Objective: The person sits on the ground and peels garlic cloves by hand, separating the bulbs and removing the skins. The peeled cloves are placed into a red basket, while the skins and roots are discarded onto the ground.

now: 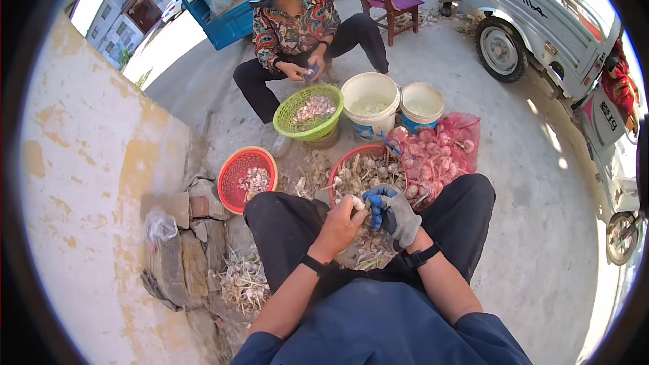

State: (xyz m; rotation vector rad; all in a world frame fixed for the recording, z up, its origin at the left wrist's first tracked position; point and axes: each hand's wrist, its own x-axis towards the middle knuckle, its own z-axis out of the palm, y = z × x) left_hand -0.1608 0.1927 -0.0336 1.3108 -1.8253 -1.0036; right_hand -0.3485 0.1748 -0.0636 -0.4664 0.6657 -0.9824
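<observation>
My left hand (335, 228), bare with a black wristband, pinches a whitish garlic piece (358, 203) above my lap. Against it my right hand (398, 215), in a grey and blue work glove, has its fingers curled at the same garlic; what lies inside that grip is hidden. Just beyond both hands sits a red basket (332, 177) of garlic bulbs with dry stems (372, 170). A red mesh sack of garlic bulbs (441, 157) leans beside it on the right. Loose husks lie on the ground between my knees.
A smaller red basket (222, 182) holds cloves at left. Ahead stand a green basket (281, 124) of cloves and two white buckets (370, 111) (421, 104). A seated person (299, 25) works opposite. A wall (101, 187), stones (170, 263) and a cargo tricycle (532, 15) flank me.
</observation>
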